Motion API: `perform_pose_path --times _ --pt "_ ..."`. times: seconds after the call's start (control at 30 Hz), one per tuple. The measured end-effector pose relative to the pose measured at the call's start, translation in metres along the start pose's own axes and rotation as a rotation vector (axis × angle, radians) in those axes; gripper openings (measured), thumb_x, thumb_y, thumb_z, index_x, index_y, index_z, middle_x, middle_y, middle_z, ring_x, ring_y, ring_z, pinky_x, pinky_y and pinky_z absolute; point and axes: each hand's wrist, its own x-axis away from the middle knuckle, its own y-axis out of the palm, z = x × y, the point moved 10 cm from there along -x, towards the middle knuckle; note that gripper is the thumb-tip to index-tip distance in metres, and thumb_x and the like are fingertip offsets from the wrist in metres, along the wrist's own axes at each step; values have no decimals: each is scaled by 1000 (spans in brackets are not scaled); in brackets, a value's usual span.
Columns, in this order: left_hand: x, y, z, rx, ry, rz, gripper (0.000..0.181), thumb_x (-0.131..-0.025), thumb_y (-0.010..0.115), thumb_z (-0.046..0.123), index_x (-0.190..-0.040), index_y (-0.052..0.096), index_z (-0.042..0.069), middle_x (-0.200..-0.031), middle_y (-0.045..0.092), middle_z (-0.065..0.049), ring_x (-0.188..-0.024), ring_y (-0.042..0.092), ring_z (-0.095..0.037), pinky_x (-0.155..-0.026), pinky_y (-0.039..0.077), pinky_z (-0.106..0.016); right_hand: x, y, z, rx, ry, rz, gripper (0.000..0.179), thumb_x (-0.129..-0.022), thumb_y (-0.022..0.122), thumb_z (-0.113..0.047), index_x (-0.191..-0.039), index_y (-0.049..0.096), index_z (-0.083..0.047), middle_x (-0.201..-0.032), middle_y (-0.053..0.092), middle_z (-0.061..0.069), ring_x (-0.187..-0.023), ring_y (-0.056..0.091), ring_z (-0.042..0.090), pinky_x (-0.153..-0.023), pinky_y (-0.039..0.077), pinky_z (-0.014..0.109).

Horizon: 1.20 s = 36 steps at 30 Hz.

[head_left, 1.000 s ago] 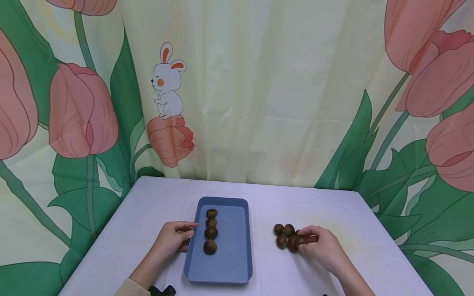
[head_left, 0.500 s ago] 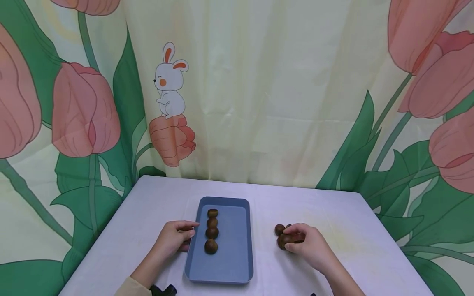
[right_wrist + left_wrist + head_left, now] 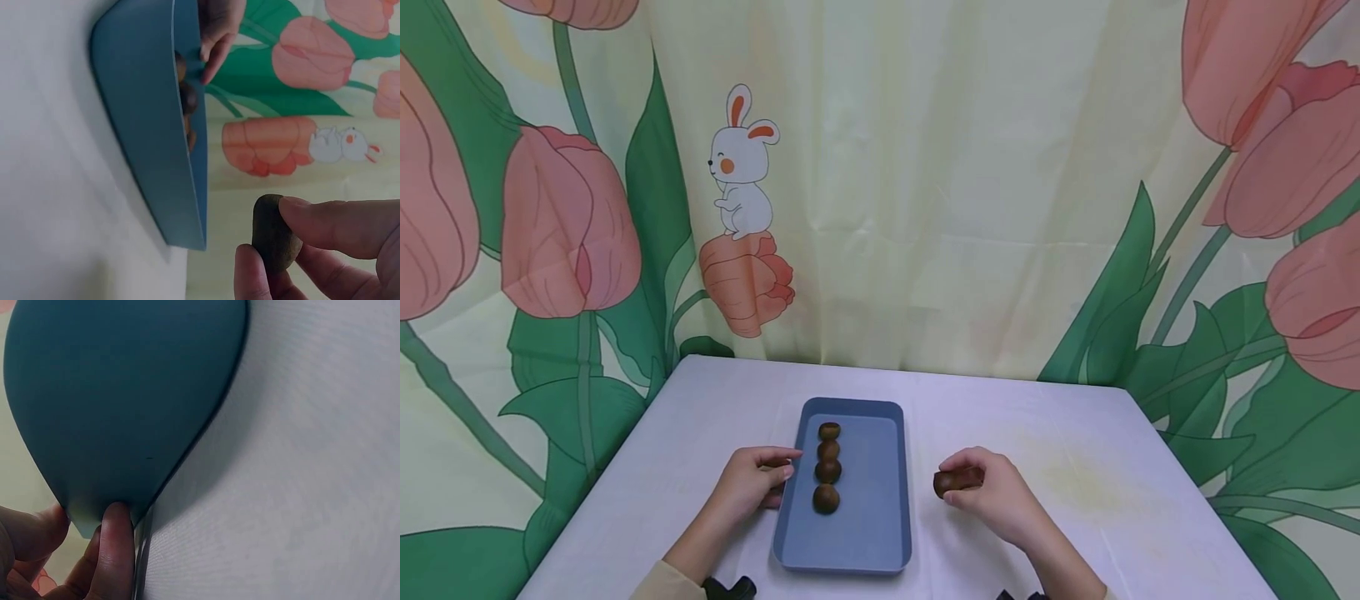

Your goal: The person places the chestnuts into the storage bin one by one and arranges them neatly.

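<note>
On the table lies a blue rectangular tray with several brown chestnuts lined up in a column along its left half. My left hand pinches the tray's left rim, one finger over the edge and another on the outer wall. Just right of the tray, my right hand holds a chestnut between thumb and fingers. In the head view this hand covers the spot where loose chestnuts lay, and more brown shows between its fingers.
A white cloth covers the table, with a faint yellowish stain at right. Behind hangs a pale curtain printed with tulips and a rabbit. Dark wrist gear shows at the bottom edge.
My right hand has moved left with a chestnut, from the right end of the loose pile toward the tray. The pile has gone from sight. My left hand and the tray stay put.
</note>
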Motion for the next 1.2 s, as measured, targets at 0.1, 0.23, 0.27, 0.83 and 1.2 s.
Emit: perform_pose_path --times 0.1,0.23,0.27,0.83,1.2 --pt "0 0 0 -3 -5 2 27 -98 72 -2 -122 81 7 -114 76 -16 -83 76 -17 -63 66 -37 -2 7 -8 -7 -13 -9 34 -82 90 -7 -113 77 -13 -105 80 3 -96 75 19 -75 60 27" --pt "0 0 -1 -17 -9 0 27 -99 71 -1 -123 81 7 -115 76 -16 -83 75 -16 -63 66 -37 -6 19 -19 -26 -40 -30 33 -83 89 -6 -112 77 -12 -105 79 4 -97 75 20 -75 61 28" --pt "0 0 -1 -19 -11 -1 27 -99 71 -1 -123 81 7 -115 76 -16 -83 75 -16 -63 66 -37 -7 22 -21 -31 -46 -37 32 -83 89 -6 -112 77 -12 -105 79 4 -97 75 19 -75 61 28" --pt "0 -1 2 -43 5 0 28 -98 72 0 -123 81 8 -116 78 -15 -82 73 -16 -62 66 -36 -16 83 -48 -44 -116 -186 31 -85 89 -8 -114 78 -12 -110 74 3 -101 69 21 -78 63 36" --pt "0 -1 1 -56 0 -3 27 -98 73 1 -123 81 9 -115 77 -14 -81 72 -15 -63 66 -36 -15 119 -56 -35 -146 -235 27 -82 90 -3 -103 79 -18 -104 71 0 -95 70 17 -73 58 27"
